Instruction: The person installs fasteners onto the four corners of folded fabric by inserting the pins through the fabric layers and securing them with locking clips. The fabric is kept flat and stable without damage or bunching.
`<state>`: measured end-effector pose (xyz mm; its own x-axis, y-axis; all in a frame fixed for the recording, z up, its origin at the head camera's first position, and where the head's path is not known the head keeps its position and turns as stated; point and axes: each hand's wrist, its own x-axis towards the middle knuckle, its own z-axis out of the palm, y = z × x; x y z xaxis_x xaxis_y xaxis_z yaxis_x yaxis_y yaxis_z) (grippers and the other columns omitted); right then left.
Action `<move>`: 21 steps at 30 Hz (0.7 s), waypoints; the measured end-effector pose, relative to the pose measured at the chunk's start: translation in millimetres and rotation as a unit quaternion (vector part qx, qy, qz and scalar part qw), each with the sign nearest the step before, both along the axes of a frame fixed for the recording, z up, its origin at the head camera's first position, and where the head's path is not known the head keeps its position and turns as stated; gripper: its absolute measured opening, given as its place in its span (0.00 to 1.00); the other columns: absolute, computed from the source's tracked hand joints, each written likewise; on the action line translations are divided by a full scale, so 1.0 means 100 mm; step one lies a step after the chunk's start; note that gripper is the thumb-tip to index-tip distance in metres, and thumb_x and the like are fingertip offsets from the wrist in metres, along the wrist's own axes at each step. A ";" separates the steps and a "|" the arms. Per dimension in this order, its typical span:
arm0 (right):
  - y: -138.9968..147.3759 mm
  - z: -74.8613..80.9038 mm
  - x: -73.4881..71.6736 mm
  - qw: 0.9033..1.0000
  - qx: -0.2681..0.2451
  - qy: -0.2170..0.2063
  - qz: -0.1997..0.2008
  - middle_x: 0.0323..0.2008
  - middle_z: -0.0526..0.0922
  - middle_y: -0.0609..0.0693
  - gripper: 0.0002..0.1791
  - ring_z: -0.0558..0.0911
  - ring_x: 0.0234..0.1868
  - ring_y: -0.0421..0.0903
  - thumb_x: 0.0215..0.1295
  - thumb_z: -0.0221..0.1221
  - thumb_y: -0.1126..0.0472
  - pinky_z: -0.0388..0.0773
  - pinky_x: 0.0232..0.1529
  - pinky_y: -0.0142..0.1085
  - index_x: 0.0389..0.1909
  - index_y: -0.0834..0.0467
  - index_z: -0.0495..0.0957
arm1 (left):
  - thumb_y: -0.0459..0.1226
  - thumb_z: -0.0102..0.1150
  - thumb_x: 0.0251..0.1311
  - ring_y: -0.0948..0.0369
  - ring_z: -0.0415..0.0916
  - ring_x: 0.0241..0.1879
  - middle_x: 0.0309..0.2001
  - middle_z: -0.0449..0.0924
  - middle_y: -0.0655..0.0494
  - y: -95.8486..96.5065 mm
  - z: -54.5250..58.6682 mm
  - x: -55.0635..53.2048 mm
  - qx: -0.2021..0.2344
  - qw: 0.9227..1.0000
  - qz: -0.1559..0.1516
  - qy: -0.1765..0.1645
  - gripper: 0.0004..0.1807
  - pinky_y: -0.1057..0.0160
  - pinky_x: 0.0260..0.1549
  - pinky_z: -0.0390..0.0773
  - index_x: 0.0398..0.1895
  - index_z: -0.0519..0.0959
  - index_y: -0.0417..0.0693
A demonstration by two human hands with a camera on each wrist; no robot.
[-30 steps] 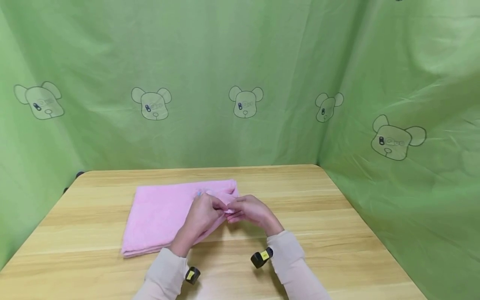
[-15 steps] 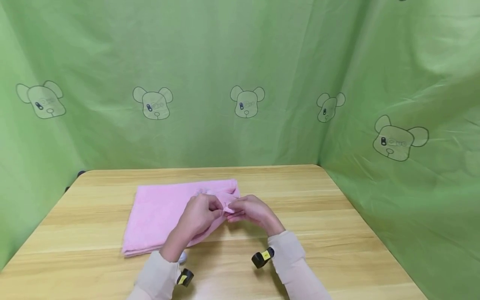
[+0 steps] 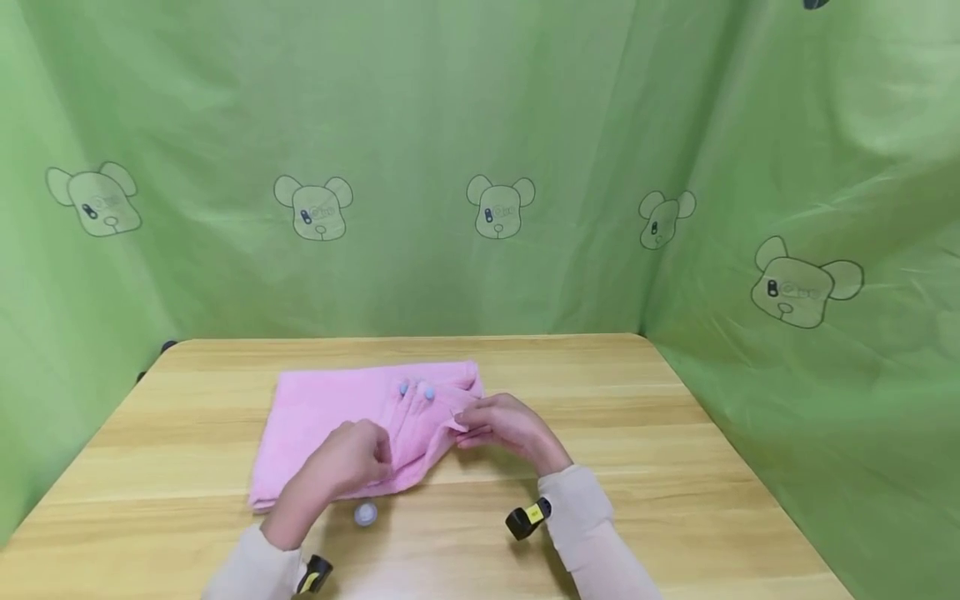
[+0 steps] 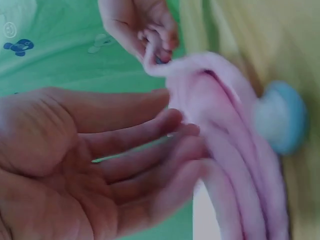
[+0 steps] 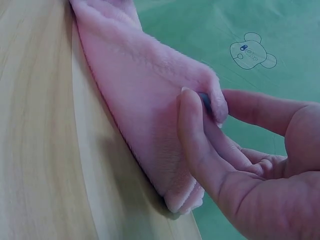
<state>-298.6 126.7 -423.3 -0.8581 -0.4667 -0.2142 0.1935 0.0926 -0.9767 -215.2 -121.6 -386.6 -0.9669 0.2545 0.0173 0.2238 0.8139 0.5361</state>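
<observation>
A folded pink plush blanket lies on the table, its right corner lifted. My right hand pinches that corner; in the right wrist view a small blue piece shows under the fabric between thumb and fingers. Over the blanket's front edge is my left hand. The left wrist view shows its fingers loosely extended beside the pink folds, gripping nothing. Two small blue round knobs sit on the gathered part of the blanket. Near the front edge is a mushroom-shaped blue-and-white knob.
The wooden table is bounded by green curtains at the back and sides. A pale round piece rests on the wood just in front of the blanket, close to my left wrist.
My left hand has let go of the lifted corner and moved left and towards me. This uncovers the blue knobs and the pale round piece. My right hand stays at the corner.
</observation>
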 end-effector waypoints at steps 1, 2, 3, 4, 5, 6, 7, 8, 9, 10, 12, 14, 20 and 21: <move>0.00 0.00 0.00 1.000 0.000 -0.001 -0.001 0.33 0.85 0.53 0.13 0.87 0.34 0.45 0.68 0.57 0.70 0.86 0.47 0.38 0.47 0.77 0.77 | 0.30 0.74 0.45 0.59 0.74 0.25 0.20 0.78 0.59 -0.03 -0.01 0.02 -0.009 1.000 0.002 -0.015 0.10 0.59 0.29 0.77 0.18 0.80 0.49; 0.00 0.00 0.00 1.000 0.000 0.000 -0.001 0.33 0.85 0.53 0.13 0.87 0.34 0.45 0.69 0.57 0.70 0.86 0.47 0.39 0.47 0.77 0.77 | 0.30 0.74 0.44 0.59 0.74 0.23 0.20 0.78 0.57 -0.05 -0.02 0.04 -0.013 0.999 0.005 -0.029 0.11 0.60 0.27 0.78 0.18 0.79 0.48; 0.01 0.00 0.00 1.000 0.000 0.001 -0.002 0.33 0.85 0.53 0.12 0.87 0.34 0.45 0.69 0.57 0.70 0.86 0.47 0.39 0.47 0.77 0.78 | 0.30 0.75 0.44 0.58 0.74 0.22 0.20 0.78 0.57 -0.06 -0.03 0.06 -0.015 0.999 0.006 -0.040 0.11 0.60 0.25 0.77 0.18 0.79 0.47; 0.01 0.00 0.00 1.000 0.000 0.002 -0.002 0.33 0.85 0.53 0.12 0.87 0.34 0.45 0.69 0.57 0.70 0.86 0.48 0.39 0.46 0.77 0.78 | 0.30 0.76 0.45 0.58 0.74 0.22 0.21 0.77 0.56 -0.06 -0.04 0.07 -0.017 0.998 0.007 -0.054 0.12 0.61 0.23 0.77 0.19 0.78 0.47; 0.02 0.00 0.00 1.000 -0.001 0.003 -0.002 0.33 0.85 0.53 0.12 0.87 0.35 0.45 0.69 0.57 0.70 0.86 0.48 0.39 0.46 0.77 0.78 | 0.30 0.76 0.45 0.58 0.75 0.20 0.21 0.77 0.55 -0.06 -0.04 0.09 -0.015 0.997 0.008 -0.069 0.13 0.62 0.21 0.77 0.19 0.77 0.46; 0.02 0.00 0.00 1.000 -0.001 0.004 -0.001 0.33 0.85 0.53 0.12 0.87 0.35 0.45 0.69 0.57 0.70 0.86 0.48 0.39 0.46 0.77 0.78 | 0.30 0.76 0.45 0.57 0.76 0.19 0.22 0.76 0.54 -0.06 -0.04 0.10 -0.012 0.996 0.007 -0.086 0.13 0.62 0.19 0.78 0.20 0.77 0.45; 0.02 -0.01 0.00 1.000 -0.002 0.004 -0.001 0.33 0.85 0.53 0.12 0.87 0.34 0.45 0.69 0.57 0.70 0.86 0.48 0.39 0.46 0.77 0.78 | 0.29 0.76 0.45 0.56 0.77 0.17 0.22 0.76 0.53 -0.05 -0.04 0.11 -0.010 0.995 0.004 -0.103 0.13 0.62 0.17 0.79 0.21 0.76 0.44; 0.03 -0.01 0.00 1.000 -0.004 0.003 -0.001 0.32 0.85 0.53 0.12 0.87 0.34 0.45 0.69 0.57 0.70 0.86 0.48 0.39 0.46 0.77 0.78 | 0.28 0.76 0.44 0.55 0.77 0.17 0.23 0.76 0.52 -0.04 -0.05 0.12 -0.009 0.993 0.001 -0.119 0.14 0.61 0.16 0.79 0.23 0.76 0.44; 0.03 -0.01 0.00 1.000 -0.005 0.003 -0.001 0.32 0.85 0.53 0.12 0.87 0.34 0.45 0.68 0.57 0.70 0.86 0.47 0.39 0.46 0.77 0.78 | 0.27 0.75 0.44 0.54 0.78 0.16 0.24 0.76 0.51 -0.03 -0.05 0.13 -0.013 0.992 -0.003 -0.129 0.14 0.62 0.15 0.80 0.24 0.76 0.43; 0.03 -0.01 0.00 1.000 -0.006 0.002 0.000 0.32 0.85 0.53 0.12 0.87 0.34 0.45 0.68 0.57 0.70 0.86 0.47 0.38 0.46 0.77 0.78 | 0.25 0.74 0.43 0.54 0.78 0.15 0.25 0.75 0.51 -0.02 -0.05 0.15 -0.016 0.990 -0.006 -0.139 0.14 0.61 0.14 0.80 0.25 0.75 0.42; 0.02 -0.01 0.01 1.000 -0.006 -0.001 0.001 0.32 0.85 0.53 0.12 0.87 0.34 0.45 0.68 0.57 0.71 0.86 0.46 0.37 0.46 0.76 0.78 | 0.21 0.72 0.41 0.53 0.79 0.14 0.26 0.75 0.50 -0.01 -0.06 0.17 -0.024 0.988 -0.010 -0.150 0.15 0.61 0.12 0.80 0.27 0.75 0.41; 0.02 -0.01 0.01 1.000 -0.007 -0.004 -0.001 0.31 0.85 0.53 0.11 0.87 0.33 0.44 0.68 0.57 0.71 0.87 0.45 0.37 0.45 0.76 0.78 | 0.19 0.68 0.39 0.53 0.78 0.12 0.26 0.75 0.50 0.01 -0.07 0.18 -0.035 0.988 -0.010 -0.150 0.15 0.62 0.11 0.79 0.27 0.75 0.41; 0.02 -0.02 0.00 1.000 -0.006 -0.004 -0.004 0.31 0.85 0.53 0.11 0.87 0.33 0.45 0.68 0.57 0.71 0.87 0.45 0.37 0.45 0.76 0.78 | 0.17 0.59 0.36 0.52 0.79 0.12 0.26 0.76 0.50 0.04 -0.09 0.19 -0.057 0.984 -0.014 -0.170 0.17 0.61 0.13 0.79 0.26 0.72 0.44; 0.02 -0.02 0.00 1.000 -0.005 -0.004 -0.004 0.31 0.85 0.53 0.11 0.87 0.33 0.45 0.68 0.57 0.71 0.87 0.45 0.37 0.45 0.76 0.78 | 0.17 0.58 0.36 0.53 0.79 0.12 0.25 0.76 0.51 0.04 -0.09 0.18 -0.060 0.984 -0.018 -0.169 0.16 0.61 0.14 0.80 0.26 0.73 0.44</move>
